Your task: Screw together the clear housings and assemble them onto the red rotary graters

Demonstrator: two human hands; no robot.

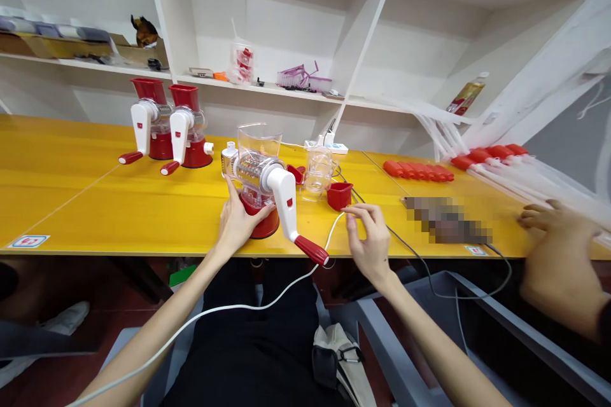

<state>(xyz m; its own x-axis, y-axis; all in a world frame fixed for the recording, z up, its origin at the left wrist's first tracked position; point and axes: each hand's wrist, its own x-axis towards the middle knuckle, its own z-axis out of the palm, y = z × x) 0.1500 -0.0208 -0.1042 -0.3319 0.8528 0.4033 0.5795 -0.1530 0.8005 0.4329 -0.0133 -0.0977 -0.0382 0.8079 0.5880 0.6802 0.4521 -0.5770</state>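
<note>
Left hand: grip curled round base of rotary grater, near tabletop front edge; firm low hold should steady it. Right hand: grip half-open, fingertips by red cup; can't tell if holding.

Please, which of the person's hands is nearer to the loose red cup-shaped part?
Right. The right hand is at the near edge of the red cup-shaped part, perhaps touching it; the left hand is farther, to the left, at the grater's red base.
</note>
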